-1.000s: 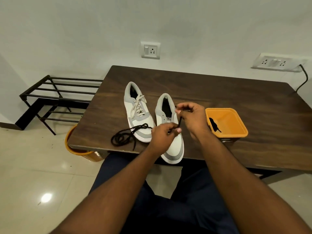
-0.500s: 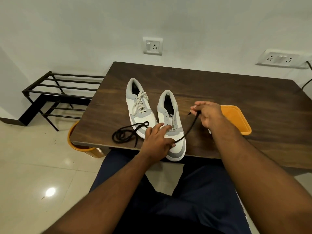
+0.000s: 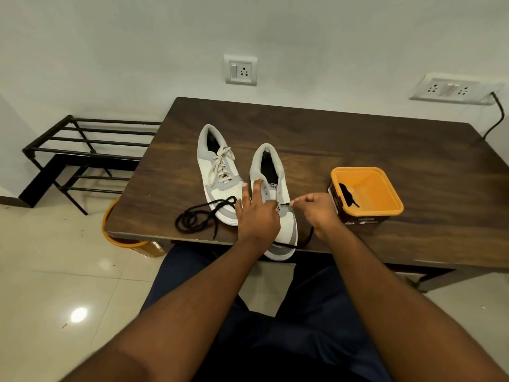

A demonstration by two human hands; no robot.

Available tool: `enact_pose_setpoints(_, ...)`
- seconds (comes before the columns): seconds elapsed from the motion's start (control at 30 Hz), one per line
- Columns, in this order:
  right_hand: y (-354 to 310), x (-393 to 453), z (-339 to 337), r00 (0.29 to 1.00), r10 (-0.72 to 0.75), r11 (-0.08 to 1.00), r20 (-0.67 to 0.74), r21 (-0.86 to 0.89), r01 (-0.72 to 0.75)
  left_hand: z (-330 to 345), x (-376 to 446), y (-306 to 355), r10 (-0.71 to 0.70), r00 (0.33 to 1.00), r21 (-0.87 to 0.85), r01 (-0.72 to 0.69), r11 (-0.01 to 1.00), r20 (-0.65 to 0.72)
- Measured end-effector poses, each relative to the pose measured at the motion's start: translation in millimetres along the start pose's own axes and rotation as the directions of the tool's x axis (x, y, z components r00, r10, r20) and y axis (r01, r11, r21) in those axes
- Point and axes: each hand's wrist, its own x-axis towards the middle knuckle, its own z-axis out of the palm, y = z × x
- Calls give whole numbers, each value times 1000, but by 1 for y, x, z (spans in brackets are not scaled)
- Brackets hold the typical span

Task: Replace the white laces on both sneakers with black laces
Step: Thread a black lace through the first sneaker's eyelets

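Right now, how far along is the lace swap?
Done: right sneaker stripped of white lace. In hand: right hand pinches the black lace at its eyelets; left hand steadies it. Left: finish it; left sneaker still white-laced, spare black lace waiting.

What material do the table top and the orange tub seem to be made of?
Table top: looks like dark wood or a wood-grain laminate, matte; grain streaks run along its length, though real wood cannot be confirmed. Orange tub: probably moulded plastic, smooth with a slight sheen; it has a thin, rounded rim and uniform colour.
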Motion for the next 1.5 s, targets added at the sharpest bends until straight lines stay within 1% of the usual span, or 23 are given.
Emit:
enact_pose_setpoints(0.07, 9, 3, 1, 999, -44, 994, -7, -99, 44, 3, 0, -2, -1, 999, -73, 4, 997, 35)
enact_pose_setpoints(0.1, 12, 4, 2, 998, -68, 990, -1, -122, 68, 3, 0, -3, -3, 999, -97, 8, 995, 48)
enact_pose_setpoints(0.17, 14, 3, 3, 993, -116, 985, -1, -130, 115, 1, -1, -3, -17, 998, -111, 24, 994, 57)
enact_pose_setpoints(0.23, 13, 3, 5, 988, -154, 979, -15, -139, 151, -2, 0, 0, -45, 997, -85, 51, 995, 68)
enact_pose_setpoints(0.37, 18, 3, 10, 977, -210, 967, 21, -141, 211, -4, 1, 1, -53, 996, -87, 59, 994, 70)
enact_pose_setpoints(0.53, 22, 3, 10, 975, -220, 972, 37, -78, 223, 0, 1, -3, -68, 997, -151, 74, 986, 48)
enact_pose_setpoints(0.63, 26, 4, 12, 973, -225, 968, 54, -103, 229, 5, 1, -6, -84, 996, -184, 88, 979, 30)
enact_pose_setpoints(0.83, 29, 1, 24, 965, -263, 947, -20, -194, 254, 1, 1, -4, -88, 994, -225, 98, 969, 57)
enact_pose_setpoints(0.93, 31, 0, 30, 960, -276, 947, -54, -188, 261, -3, 4, -7, -79, 995, -246, 92, 965, 65)
enact_pose_setpoints(1.0, 30, -2, 32, 955, -280, 949, -96, -175, 261, -6, 8, -7, -69, 996, -232, 80, 970, 54)
enact_pose_setpoints(1.07, 31, -3, 33, 953, -277, 955, -121, -146, 259, -10, 14, -4, -54, 997, -141, 62, 988, 57)
enact_pose_setpoints(1.13, 31, -5, 34, 956, -268, 960, -118, -119, 254, -13, 18, -1, -39, 995, -27, 42, 999, 95)
enact_pose_setpoints(1.17, 32, -6, 33, 957, -270, 959, -108, -117, 258, -14, 21, 0, -41, 992, -4, 42, 999, 122)
enact_pose_setpoints(1.3, 36, -12, 29, 952, -300, 943, -52, -167, 288, -19, 31, -3, -79, 976, -30, 86, 996, 204)
enact_pose_setpoints(1.37, 38, -12, 29, 955, -296, 941, -27, -182, 287, -21, 34, -2, -76, 972, -23, 83, 996, 222)
enact_pose_setpoints(1.43, 37, -13, 27, 958, -288, 946, -5, -159, 284, -20, 31, 0, -67, 975, -24, 74, 997, 212)
enact_pose_setpoints(1.5, 36, -14, 25, 964, -268, 958, 5, -103, 267, -14, 24, 3, -56, 987, -40, 63, 997, 153)
